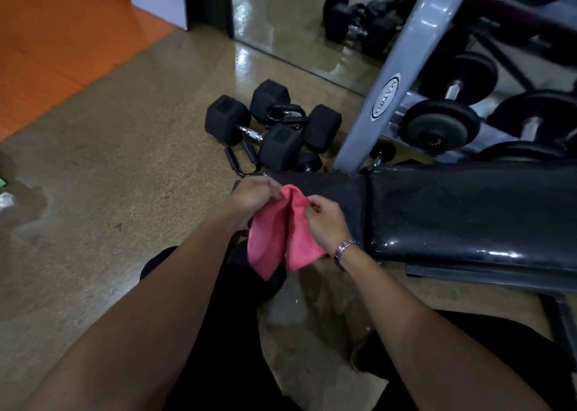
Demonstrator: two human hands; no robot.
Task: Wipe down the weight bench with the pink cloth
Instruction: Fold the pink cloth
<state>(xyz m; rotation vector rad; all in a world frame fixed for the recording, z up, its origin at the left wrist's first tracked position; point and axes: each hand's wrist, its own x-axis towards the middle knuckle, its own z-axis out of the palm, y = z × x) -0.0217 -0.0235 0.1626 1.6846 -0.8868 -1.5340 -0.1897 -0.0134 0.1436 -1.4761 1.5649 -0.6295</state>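
A pink cloth (278, 232) hangs in folds between both of my hands, just in front of the near end of the bench. My left hand (251, 195) pinches its top left edge. My right hand (326, 220), with a metal watch on the wrist, grips its top right edge. The black padded weight bench (468, 214) stretches from behind the cloth to the right edge of the view; its glossy pad shows light reflections. The small seat pad (337, 192) lies right behind my right hand. The cloth is held in the air and does not touch the pad.
Black hex dumbbells (253, 129) and hand grips (243, 161) lie on the floor beyond the bench's end. A grey rack post (393, 76) with round dumbbells (440, 126) stands behind the bench. A mirror lines the back wall. My dark-trousered knees are below the hands.
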